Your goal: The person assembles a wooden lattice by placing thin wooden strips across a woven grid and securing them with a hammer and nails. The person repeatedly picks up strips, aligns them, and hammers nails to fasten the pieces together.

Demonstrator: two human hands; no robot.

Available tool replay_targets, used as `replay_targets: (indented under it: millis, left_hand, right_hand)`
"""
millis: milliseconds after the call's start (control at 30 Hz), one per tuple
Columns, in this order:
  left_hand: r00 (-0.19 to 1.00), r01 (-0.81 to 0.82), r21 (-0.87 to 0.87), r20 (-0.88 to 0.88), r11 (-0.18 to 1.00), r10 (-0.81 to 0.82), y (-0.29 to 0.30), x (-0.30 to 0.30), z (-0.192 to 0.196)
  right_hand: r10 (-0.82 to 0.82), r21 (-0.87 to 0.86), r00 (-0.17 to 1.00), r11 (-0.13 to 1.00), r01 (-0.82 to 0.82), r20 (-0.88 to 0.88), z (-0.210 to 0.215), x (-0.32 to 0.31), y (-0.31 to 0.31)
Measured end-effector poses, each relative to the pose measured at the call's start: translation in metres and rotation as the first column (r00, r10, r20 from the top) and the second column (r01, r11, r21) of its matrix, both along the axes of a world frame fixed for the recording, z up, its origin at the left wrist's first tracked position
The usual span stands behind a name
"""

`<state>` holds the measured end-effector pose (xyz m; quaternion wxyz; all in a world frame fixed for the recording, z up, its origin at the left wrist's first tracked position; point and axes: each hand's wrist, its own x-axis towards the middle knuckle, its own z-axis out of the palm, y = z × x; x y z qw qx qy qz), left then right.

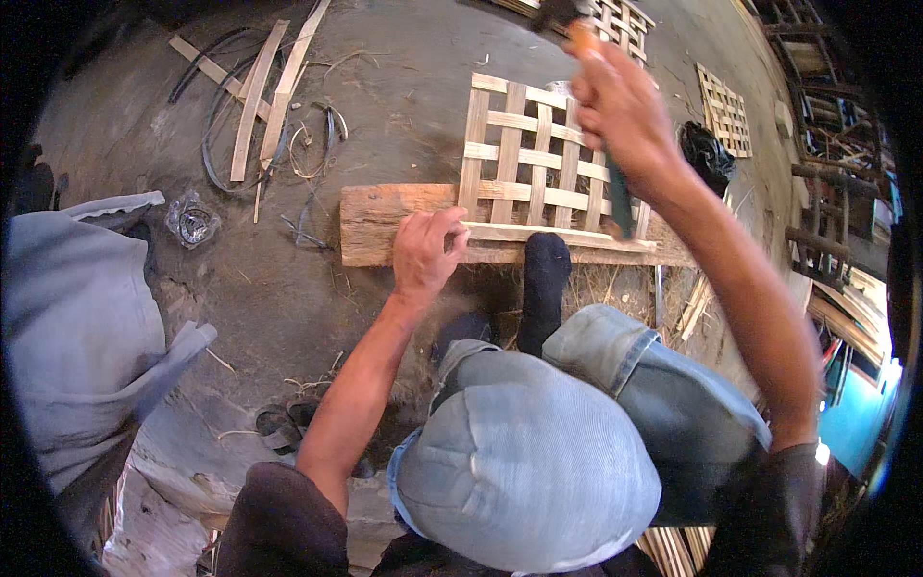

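A woven panel of pale bamboo strips (514, 152) lies with its near edge on a rough wooden plank (389, 207). At the panel's near left corner, my left hand (425, 252) is closed in a pinch against the edge strip. Whatever sits between those fingertips is too small to make out. Raised above the panel's right side, my right hand (620, 113) grips a hammer (580, 34) with an orange and dark green handle. The hammer's dark head is blurred near the top of the view. My dark-socked foot (546, 288) rests against the panel's near edge.
Loose bamboo strips (255, 111) and dark bands lie on the floor at far left, with a clear plastic packet (192, 219) nearer. Another woven panel (724, 111) and a black plastic bag (707, 157) are at right. Someone's grey-clad leg (82, 317) is at left.
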<state>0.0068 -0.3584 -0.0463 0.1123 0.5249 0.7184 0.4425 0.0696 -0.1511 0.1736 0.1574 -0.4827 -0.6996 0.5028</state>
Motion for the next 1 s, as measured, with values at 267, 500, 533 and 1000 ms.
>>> replay_targets:
  millis: [267,500,533,1000]
  left_hand:
    - [0.999,0.015,0.065,0.033,0.998,-0.017,0.006,0.005,-0.001]
    - [1.000,0.018,0.012,0.023,1.000,-0.018,0.006,0.002,0.005]
    - [1.000,0.022,0.018,0.019,1.000,-0.023,0.006,0.002,0.005]
    - [0.999,0.034,0.034,0.014,0.999,-0.035,0.005,0.001,0.005]
  right_hand:
    - [-0.218,0.268,0.971,0.945,0.185,0.096,-0.142,0.089,-0.153]
    - [-0.054,0.281,0.963,0.960,-0.024,0.265,-0.149,0.104,-0.196]
    - [-0.021,0.301,0.975,0.953,-0.048,0.222,-0.149,0.105,-0.196]
    - [0.008,0.262,0.900,0.955,-0.136,0.437,-0.146,0.096,-0.186]
